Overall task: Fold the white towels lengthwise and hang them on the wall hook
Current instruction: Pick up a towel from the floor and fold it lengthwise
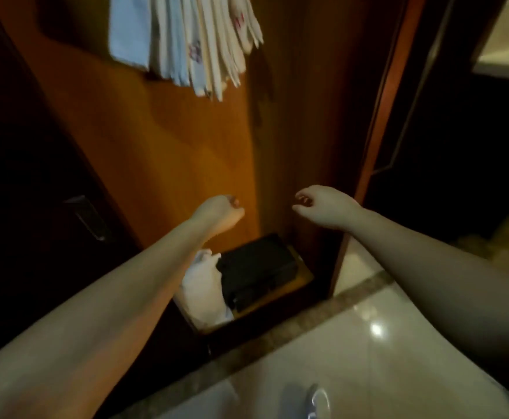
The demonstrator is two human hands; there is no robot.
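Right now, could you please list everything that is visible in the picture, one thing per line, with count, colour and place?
hanging towels: a bunch, count unclear, white and pale blue, some with small patterns, top centre against the wooden panel.
wooden panel: one, orange-brown, upright, centre.
loose white cloth: one heap, white, low in the compartment, left of the black box.
black box: one, black, on the compartment floor below the hands.
tiled floor: pale glossy tiles with a brown stripe, bottom right.
shoe: one, partly seen, light coloured, bottom edge.
left hand: one, fingers curled, holding nothing, centre.
right hand: one, fingers loosely curled, holding nothing, centre right.
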